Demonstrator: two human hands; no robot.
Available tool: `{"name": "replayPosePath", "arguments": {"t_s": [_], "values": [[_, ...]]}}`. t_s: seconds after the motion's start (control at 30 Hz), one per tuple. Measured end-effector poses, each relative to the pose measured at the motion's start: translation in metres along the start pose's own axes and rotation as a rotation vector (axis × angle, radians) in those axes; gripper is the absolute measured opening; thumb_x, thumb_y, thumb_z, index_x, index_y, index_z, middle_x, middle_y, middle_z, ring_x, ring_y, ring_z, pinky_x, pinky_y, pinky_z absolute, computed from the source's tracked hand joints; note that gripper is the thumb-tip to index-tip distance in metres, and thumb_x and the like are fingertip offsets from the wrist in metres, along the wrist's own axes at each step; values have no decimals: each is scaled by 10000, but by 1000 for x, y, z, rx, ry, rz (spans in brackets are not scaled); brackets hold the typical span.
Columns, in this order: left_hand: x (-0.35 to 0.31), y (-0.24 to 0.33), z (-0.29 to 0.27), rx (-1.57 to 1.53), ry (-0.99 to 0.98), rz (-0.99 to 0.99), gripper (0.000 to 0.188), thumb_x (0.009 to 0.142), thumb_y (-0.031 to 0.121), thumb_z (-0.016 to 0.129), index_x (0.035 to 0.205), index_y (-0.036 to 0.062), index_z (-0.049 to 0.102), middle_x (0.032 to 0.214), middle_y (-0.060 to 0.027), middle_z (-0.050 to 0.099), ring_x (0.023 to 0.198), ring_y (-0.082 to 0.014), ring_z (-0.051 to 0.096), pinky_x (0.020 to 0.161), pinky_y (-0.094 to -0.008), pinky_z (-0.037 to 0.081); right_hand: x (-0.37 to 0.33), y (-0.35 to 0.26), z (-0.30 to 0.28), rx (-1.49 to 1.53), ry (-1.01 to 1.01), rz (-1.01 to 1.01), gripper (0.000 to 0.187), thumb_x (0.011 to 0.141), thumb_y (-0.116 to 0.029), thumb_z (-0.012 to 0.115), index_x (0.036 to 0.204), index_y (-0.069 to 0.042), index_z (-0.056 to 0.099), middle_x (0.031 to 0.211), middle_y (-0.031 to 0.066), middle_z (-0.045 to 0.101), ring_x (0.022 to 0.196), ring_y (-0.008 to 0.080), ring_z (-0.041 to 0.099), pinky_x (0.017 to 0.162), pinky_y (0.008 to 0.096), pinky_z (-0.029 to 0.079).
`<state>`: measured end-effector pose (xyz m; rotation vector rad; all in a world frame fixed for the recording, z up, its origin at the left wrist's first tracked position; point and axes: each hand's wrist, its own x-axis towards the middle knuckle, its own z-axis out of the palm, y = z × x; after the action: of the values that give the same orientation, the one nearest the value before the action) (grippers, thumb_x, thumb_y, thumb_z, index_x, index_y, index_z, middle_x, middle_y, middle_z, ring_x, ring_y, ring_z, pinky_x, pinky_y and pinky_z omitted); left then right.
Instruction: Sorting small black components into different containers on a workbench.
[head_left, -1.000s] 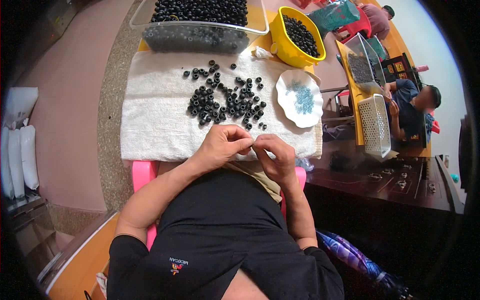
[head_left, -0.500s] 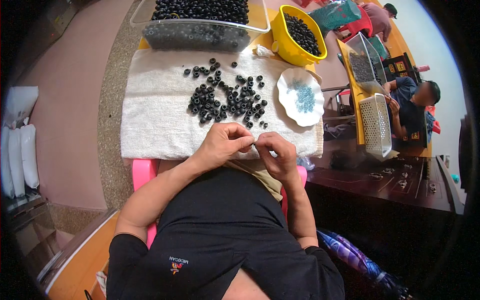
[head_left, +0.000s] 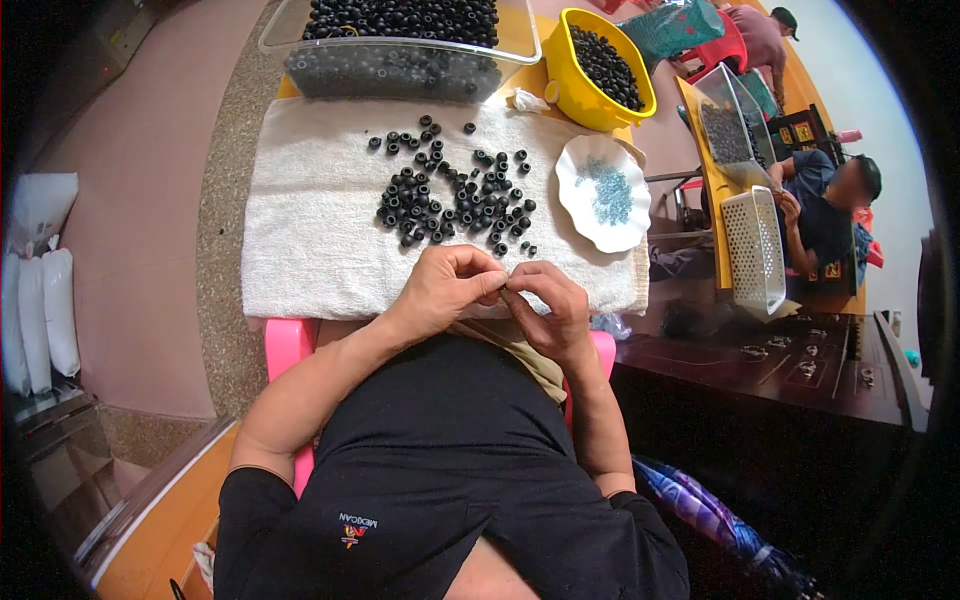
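Observation:
My left hand and my right hand meet fingertip to fingertip over the near edge of a white towel. Both are closed in a pinch; whatever lies between the fingertips is too small and too covered to make out. Just beyond them, a loose spread of small black ring-shaped pieces with holes lies on the towel. To the right of this spread, a white scalloped dish holds many tiny clear-bluish bits.
At the back stand a clear plastic bin and a yellow tub, both full of black pieces. Further right, a person sits by a white perforated basket. A folded umbrella lies at lower right; white sacks stand left.
My right hand has shifted slightly left, and its fingers have closed in against my left fingertips. My left hand stays in place.

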<state>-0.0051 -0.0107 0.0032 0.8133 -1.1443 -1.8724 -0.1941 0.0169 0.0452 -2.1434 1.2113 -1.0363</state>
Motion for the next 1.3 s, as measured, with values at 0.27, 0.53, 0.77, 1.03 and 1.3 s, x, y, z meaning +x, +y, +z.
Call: {"name": "replayPosePath", "arguments": {"t_s": [0.27,0.53,0.77,1.03,1.3], "values": [[-1,2,1,12,-33,-9,134,928,116,680,956,-15,687,830,-37,696,741,-81,646,682,-227,539,-4,6,-7,-9,13,20,155,703,49,702,824,-19,634,834,112,665,744,232,677,673,308,536],[0,-3,0,-3,-7,4,130,930,117,680,952,-11,687,826,-39,694,747,-88,657,691,-231,549,-1,30,-17,-246,20,136,152,735,19,705,869,-34,657,882,107,671,742,235,677,641,318,531],[1,-3,0,-64,26,10,135,929,107,678,979,-18,689,837,-45,694,750,-94,656,705,-242,556,-1,32,-16,-425,32,-20,169,750,18,719,902,-33,665,911,115,673,757,251,688,632,345,544],[2,-4,-3,-116,21,16,146,913,81,690,1015,-22,678,873,-45,692,782,-100,654,731,-251,554,15,47,-60,-546,156,114,154,793,32,695,939,-17,679,920,126,679,681,223,665,616,308,529],[1,-3,-1,-51,27,-48,174,895,51,697,1049,-26,672,895,-51,695,813,-103,655,754,-251,552,53,89,-82,-546,73,184,139,790,-72,728,925,-46,708,836,137,692,668,263,666,641,337,522]]}}
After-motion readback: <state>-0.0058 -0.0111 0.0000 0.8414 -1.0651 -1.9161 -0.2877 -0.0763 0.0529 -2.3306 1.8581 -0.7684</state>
